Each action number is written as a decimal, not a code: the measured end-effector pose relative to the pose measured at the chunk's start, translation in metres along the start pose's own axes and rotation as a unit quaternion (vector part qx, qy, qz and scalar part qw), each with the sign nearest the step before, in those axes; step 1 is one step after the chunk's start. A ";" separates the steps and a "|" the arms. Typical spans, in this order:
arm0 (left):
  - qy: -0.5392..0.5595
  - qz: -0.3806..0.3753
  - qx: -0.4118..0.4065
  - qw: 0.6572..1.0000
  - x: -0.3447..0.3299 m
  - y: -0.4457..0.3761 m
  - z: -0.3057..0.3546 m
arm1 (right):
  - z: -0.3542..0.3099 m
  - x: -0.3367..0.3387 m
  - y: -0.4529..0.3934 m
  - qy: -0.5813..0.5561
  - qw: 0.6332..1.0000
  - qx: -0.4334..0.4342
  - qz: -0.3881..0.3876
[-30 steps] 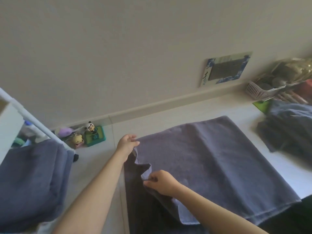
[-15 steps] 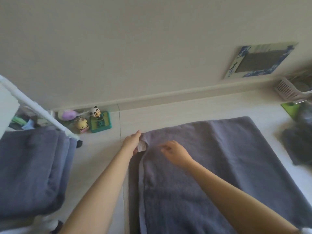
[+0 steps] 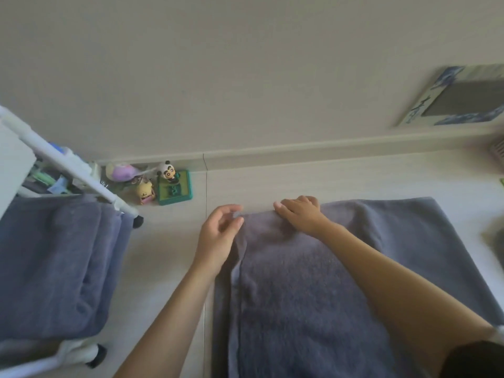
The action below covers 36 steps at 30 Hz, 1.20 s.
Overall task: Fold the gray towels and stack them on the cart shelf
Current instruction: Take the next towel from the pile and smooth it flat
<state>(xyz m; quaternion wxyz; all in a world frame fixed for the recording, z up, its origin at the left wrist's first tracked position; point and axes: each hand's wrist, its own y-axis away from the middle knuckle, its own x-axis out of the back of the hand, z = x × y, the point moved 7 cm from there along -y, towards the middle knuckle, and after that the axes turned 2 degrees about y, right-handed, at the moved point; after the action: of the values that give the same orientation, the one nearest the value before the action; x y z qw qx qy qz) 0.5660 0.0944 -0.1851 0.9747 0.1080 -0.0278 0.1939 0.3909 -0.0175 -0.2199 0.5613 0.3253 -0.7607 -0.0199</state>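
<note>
Gray towel [image 3: 313, 296] half-folded on pale floor, both hands at its far edge.

Towel: thick terry nap, rectangular, lower centre to right of frame; 1 folded layer lies over a wider layer, with a straight hemmed edge running down its left side. Right hand [image 3: 300, 214]: fingers straight, flat, pressing the far edge. Left hand [image 3: 218, 236]: at the top-left corner, fingers loosely spread, thumb near the cloth; no clear grip visible. Cart [image 3: 68, 165]: white tubular frame, left of frame, shelf holding folded gray towels [image 3: 54, 268] with soft rounded folds. Small glossy toys [image 3: 163, 184] stand by the baseboard, just beyond the cart.
</note>
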 end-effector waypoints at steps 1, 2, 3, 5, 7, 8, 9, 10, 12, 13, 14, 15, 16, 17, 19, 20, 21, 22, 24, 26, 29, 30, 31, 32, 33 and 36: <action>0.002 0.006 0.000 1.000 0.010 0.003 -0.001 | 0.004 0.002 0.000 0.009 0.999 -0.005 -0.037; -0.009 0.022 0.009 1.000 0.020 0.003 -0.004 | 0.009 0.002 0.000 0.001 0.997 -0.012 -0.070; -0.045 0.041 0.026 0.998 0.030 0.000 -0.010 | 0.016 0.000 0.000 -0.019 0.995 -0.017 -0.095; -0.165 0.064 0.071 0.982 0.042 -0.009 -0.027 | 0.027 -0.003 0.001 -0.032 0.993 -0.010 -0.116; -0.252 0.067 0.089 0.961 0.041 -0.018 -0.044 | 0.037 -0.010 0.002 -0.003 0.993 -0.010 -0.114; -0.275 0.067 0.093 0.955 0.038 -0.023 -0.049 | 0.039 -0.012 0.001 0.015 0.995 -0.018 -0.095; -0.286 0.071 0.097 0.951 0.035 -0.026 -0.053 | 0.042 -0.011 0.001 0.024 0.997 -0.036 -0.065; -0.292 0.084 0.101 0.947 0.033 -0.030 -0.055 | 0.044 -0.008 0.002 0.026 0.998 -0.054 -0.031; -0.269 0.117 0.116 0.949 0.031 -0.035 -0.055 | 0.044 -0.003 0.003 0.029 0.997 -0.069 0.028; -0.229 0.129 0.129 0.956 0.029 -0.037 -0.056 | 0.044 -0.002 0.005 0.030 0.996 -0.069 0.052; -0.179 0.133 0.140 0.965 0.025 -0.038 -0.056 | 0.043 0.001 0.008 0.028 0.994 -0.068 0.076; -0.137 0.133 0.147 0.970 0.019 -0.039 -0.056 | 0.044 0.003 0.011 0.023 0.993 -0.071 0.096; -0.118 0.133 0.148 0.973 0.015 -0.042 -0.054 | 0.045 0.005 0.013 0.017 0.991 -0.074 0.114; -0.123 0.129 0.143 0.974 0.011 -0.044 -0.053 | 0.049 0.005 0.014 0.007 0.989 -0.080 0.123; -0.178 0.109 0.115 0.971 0.006 -0.050 -0.051 | 0.052 0.005 0.017 -0.002 0.988 -0.085 0.129; -0.216 0.101 0.101 0.966 0.004 -0.051 -0.053 | 0.053 0.003 0.016 0.005 0.989 -0.083 0.124; -0.244 0.098 0.083 0.961 0.003 -0.053 -0.055 | 0.053 0.001 0.016 0.018 0.989 -0.078 0.121; -0.258 0.097 0.064 0.959 0.002 -0.054 -0.056 | 0.053 -0.001 0.015 0.031 0.990 -0.073 0.120; -0.260 0.105 0.028 0.959 -0.002 -0.056 -0.056 | 0.053 -0.001 0.014 0.040 0.989 -0.065 0.128; -0.260 0.110 0.002 0.959 -0.005 -0.055 -0.055 | 0.055 -0.001 0.013 0.038 0.988 -0.064 0.135; -0.281 0.120 -0.044 0.951 -0.004 -0.050 -0.056 | 0.058 -0.003 0.011 0.034 0.988 -0.066 0.137; -0.298 0.120 -0.057 0.945 -0.005 -0.049 -0.056 | 0.059 -0.003 0.010 0.033 0.987 -0.072 0.138; -0.327 0.119 -0.065 0.935 -0.007 -0.048 -0.057 | 0.059 -0.003 0.010 0.034 0.987 -0.078 0.138; -0.366 0.120 -0.071 0.920 -0.009 -0.048 -0.057 | 0.059 -0.004 0.009 0.034 0.986 -0.084 0.138; -0.404 0.126 -0.076 0.903 -0.010 -0.048 -0.057 | 0.059 -0.004 0.009 0.034 0.986 -0.089 0.138; -0.447 0.160 -0.073 0.877 -0.004 -0.049 -0.059 | 0.058 -0.006 0.008 0.027 0.986 -0.093 0.138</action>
<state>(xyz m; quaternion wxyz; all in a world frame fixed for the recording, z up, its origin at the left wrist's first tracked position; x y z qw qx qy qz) 0.5814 0.0619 -0.2529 0.8193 0.1063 -0.4916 0.2754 0.3376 -0.0280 -0.2430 0.6072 0.1641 -0.7774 -0.0039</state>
